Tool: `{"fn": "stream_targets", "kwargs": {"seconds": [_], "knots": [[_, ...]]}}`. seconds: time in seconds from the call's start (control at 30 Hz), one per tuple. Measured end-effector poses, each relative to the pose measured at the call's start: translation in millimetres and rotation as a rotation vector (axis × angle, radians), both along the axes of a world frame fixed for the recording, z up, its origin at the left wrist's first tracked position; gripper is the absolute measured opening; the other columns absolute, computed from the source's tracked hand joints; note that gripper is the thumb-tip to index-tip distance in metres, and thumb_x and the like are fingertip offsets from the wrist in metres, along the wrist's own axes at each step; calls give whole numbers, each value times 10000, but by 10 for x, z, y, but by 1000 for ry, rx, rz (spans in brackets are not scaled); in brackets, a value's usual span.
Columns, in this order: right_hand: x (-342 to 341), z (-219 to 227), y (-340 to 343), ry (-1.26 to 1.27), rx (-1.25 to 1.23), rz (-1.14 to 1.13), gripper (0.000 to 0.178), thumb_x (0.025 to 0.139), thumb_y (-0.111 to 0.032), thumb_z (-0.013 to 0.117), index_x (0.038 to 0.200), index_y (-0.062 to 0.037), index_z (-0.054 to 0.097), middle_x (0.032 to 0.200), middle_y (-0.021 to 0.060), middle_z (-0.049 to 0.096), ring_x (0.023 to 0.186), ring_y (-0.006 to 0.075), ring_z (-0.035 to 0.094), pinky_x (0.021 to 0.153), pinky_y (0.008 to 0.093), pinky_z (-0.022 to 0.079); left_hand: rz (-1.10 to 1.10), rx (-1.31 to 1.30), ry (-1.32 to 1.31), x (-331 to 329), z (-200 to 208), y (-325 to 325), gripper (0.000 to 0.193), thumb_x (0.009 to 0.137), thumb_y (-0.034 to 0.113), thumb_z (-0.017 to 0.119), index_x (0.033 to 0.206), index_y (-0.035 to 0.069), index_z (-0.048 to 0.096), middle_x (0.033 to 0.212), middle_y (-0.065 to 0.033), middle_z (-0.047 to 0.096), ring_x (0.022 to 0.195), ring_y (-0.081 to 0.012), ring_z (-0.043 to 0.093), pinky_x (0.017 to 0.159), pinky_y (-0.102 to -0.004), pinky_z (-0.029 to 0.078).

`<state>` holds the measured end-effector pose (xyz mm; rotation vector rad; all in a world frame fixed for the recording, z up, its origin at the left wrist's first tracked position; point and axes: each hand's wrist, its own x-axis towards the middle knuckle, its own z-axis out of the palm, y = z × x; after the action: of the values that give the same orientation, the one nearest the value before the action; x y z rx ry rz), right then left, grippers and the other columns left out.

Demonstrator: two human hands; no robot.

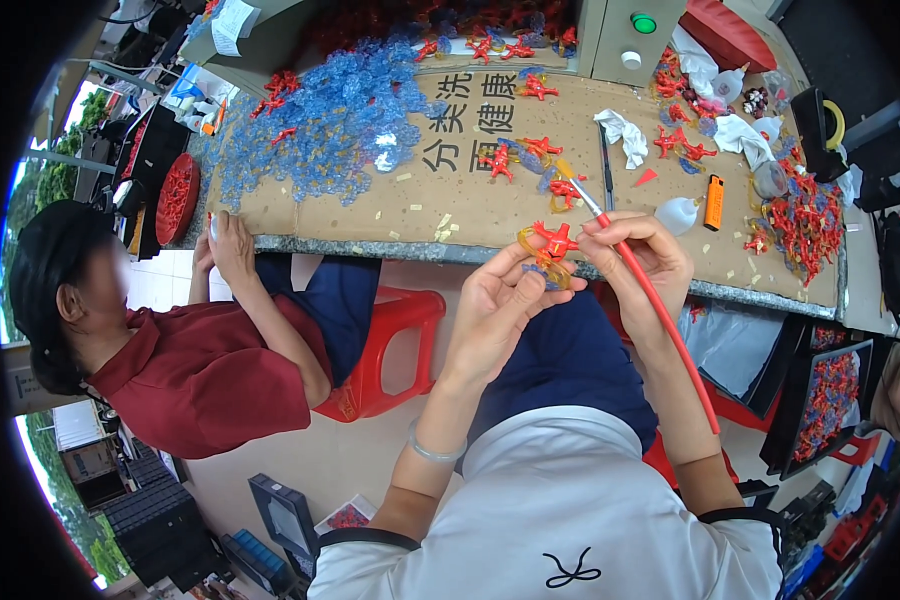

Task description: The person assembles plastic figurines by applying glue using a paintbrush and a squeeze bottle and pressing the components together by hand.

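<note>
Close to the table's front edge, my left hand (pixel 503 312) pinches a small red toy figure (pixel 557 240) with translucent yellow and blue parts around it. In my right hand (pixel 652 262) is a paintbrush (pixel 660 308) with a long red handle; its yellowish bristles point up and away toward the table. The fingertips of the right hand are right beside the figure, and I cannot tell whether they touch it. Just beyond the bristles lies another red figure (pixel 566 188) on the cardboard. A white squeeze bottle (pixel 677 215) sits to the right of my right hand.
Cardboard (pixel 370 215) covers the table. A heap of translucent blue pieces (pixel 340 110) spreads at left, a pile of red figures (pixel 805 225) at right. An orange lighter (pixel 714 202) and crumpled tissue (pixel 625 138) lie nearby. A co-worker in a dark red shirt (pixel 210 375) sits at left.
</note>
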<state>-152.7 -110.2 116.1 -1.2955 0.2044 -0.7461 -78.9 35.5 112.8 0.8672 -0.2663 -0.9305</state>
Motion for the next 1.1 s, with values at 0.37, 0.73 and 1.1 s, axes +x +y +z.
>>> {"fn": "stream_targets", "kwargs": {"seconds": [0.37, 0.73, 1.1], "knots": [[-199, 192, -97, 92, -268, 48, 68, 868, -12, 602, 876, 37, 649, 886, 91, 658, 763, 134, 599, 679, 243, 479, 166, 66, -139, -44, -54, -37, 431, 868, 47, 645, 1242, -89, 481, 1136, -142, 599, 1012, -196, 612, 903, -324, 509], [-106, 333, -168, 60, -726, 34, 167, 826, -199, 646, 834, -33, 654, 748, 52, 627, 724, 210, 570, 693, 315, 408, 175, 90, -182, -46, -23, -4, 504, 817, 84, 716, 1232, -85, 487, 1119, -138, 607, 1009, -187, 605, 890, -314, 513], [-129, 367, -201, 41, -582, -1, 115, 829, -129, 650, 803, -19, 671, 782, 81, 658, 783, 214, 604, 752, 315, 439, 155, 135, -167, -54, -21, 34, 453, 810, 42, 715, 1199, -84, 521, 1120, -133, 608, 989, -163, 607, 881, -293, 511]]}}
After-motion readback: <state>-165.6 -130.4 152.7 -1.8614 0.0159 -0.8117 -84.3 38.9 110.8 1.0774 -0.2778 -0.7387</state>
